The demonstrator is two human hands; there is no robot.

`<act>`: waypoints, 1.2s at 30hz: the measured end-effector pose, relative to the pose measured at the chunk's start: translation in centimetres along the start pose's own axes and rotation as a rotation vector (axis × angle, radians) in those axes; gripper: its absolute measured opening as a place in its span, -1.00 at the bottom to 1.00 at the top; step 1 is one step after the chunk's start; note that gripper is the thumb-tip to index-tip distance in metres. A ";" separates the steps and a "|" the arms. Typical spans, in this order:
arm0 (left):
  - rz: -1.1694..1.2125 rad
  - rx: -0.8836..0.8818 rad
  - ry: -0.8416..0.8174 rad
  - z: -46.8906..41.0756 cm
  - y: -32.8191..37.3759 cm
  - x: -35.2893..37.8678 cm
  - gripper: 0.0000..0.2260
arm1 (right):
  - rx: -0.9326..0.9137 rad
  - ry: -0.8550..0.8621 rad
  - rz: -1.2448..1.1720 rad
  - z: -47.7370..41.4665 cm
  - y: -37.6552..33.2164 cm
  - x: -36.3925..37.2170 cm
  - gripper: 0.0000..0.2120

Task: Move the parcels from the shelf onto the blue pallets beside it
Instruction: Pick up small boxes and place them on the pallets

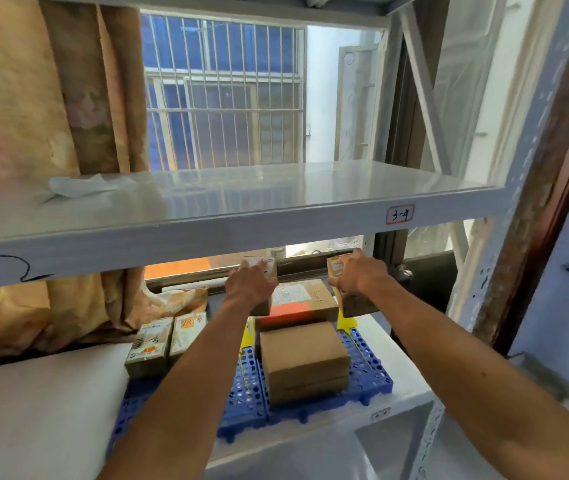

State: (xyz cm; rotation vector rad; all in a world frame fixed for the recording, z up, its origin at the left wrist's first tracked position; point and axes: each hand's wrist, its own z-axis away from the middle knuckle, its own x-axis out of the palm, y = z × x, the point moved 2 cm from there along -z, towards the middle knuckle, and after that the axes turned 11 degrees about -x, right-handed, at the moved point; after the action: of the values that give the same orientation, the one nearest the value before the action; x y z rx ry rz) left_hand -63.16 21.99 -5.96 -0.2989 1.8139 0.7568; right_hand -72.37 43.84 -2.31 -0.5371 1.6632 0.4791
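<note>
- White shelving [276,220] filled the frame; blue pallets [362,379] sat lower centre.
- I saw my left hand [250,284] and right hand [359,271] each seemingly clasping a small parcel [262,308]; fingers curled around them.
- Lowering both flat onto bare grid seemed best.

Both arms reach under the upper shelf [276,220] into the lower level. The left hand [252,285] grips a small parcel [261,268] with a white label; the right hand [359,273] grips another small box [352,303] at the right. Between them lies a flat box [302,303] with an orange patch, and in front of it a plain brown box [305,362], both on the blue pallet [366,368]. Two labelled packets [167,337] stand side by side at the left of the pallet. A white cloth [85,185] lies on the upper shelf, beside a curtain [33,98].
</note>
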 end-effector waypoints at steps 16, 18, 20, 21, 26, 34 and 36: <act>0.043 -0.146 0.075 -0.8 3.6 5.2 -0.46 | -0.209 0.011 0.030 -1.2 4.9 3.3 -0.31; 0.041 -0.137 0.097 -1.2 3.8 5.8 -0.47 | -0.213 0.023 0.027 -1.5 5.3 3.5 -0.31; 0.045 -0.127 0.121 -1.7 3.9 6.4 -0.49 | -0.213 0.025 0.028 -1.9 5.8 3.8 -0.31; 0.042 -0.127 0.130 -1.9 4.0 6.7 -0.49 | -0.214 0.025 0.029 -2.0 6.1 4.0 -0.31; 0.000 -0.184 0.130 -2.7 4.1 7.9 -0.49 | -0.205 0.044 0.030 -2.4 7.1 4.7 -0.31; -0.020 -0.258 0.103 -3.5 3.9 9.0 -0.49 | -0.206 0.034 0.033 -2.6 6.9 5.7 -0.29; -0.012 -0.269 0.069 -3.7 3.4 9.3 -0.47 | -0.221 0.036 0.027 -2.8 6.7 5.5 -0.29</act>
State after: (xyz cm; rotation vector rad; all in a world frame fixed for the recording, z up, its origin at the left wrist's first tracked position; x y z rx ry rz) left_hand -71.29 23.76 -12.51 -0.5159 1.7725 0.9943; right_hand -79.33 47.15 -7.21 -0.6891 1.6633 0.6821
